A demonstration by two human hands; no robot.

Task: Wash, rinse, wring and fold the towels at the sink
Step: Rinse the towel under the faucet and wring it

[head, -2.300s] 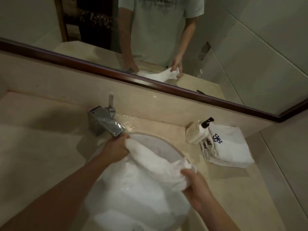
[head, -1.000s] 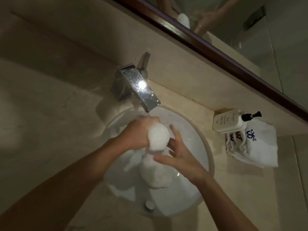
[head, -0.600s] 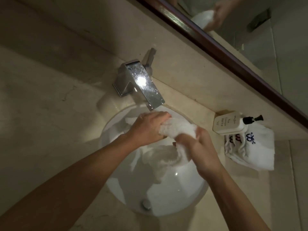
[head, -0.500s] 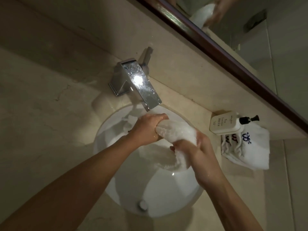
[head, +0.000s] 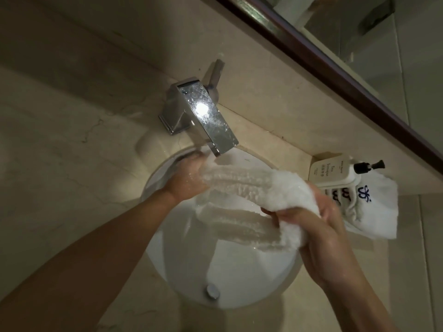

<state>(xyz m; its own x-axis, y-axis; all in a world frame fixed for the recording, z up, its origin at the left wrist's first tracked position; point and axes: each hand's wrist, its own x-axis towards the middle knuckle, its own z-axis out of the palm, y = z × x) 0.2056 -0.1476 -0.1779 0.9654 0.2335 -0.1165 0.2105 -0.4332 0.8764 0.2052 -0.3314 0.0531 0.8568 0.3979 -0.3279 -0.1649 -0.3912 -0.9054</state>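
I grip the towel point(head: 242, 182) at both ends: my left hand point(head: 189, 178) is curled round the far-left end just under the tap point(head: 206, 116), and my right hand point(head: 318, 219) clamps the bunched right end, fingers wrapped over the wad. Between them the towel is stretched into a thick roll above the sink point(head: 167, 255), with a second length sagging below it towards the bowl.

My guess is that I am wringing. The roll looks heavy and wet, so a loose left grip could let that end slip and drop back into the bowl. My right hand sits just beside the folded towels point(head: 374, 212) on the counter point(head: 72, 164), so water squeezed out there, or a swing of the wad, could soak them. The bottle point(head: 328, 171) resting on that stack might be knocked over too.

My left fingers are hidden behind the towel and the tap's spout. Motion blur softens the roll, so I cannot tell how tightly it is twisted or whether water is running. The mirror point(head: 359, 32) is cut off at the far right.
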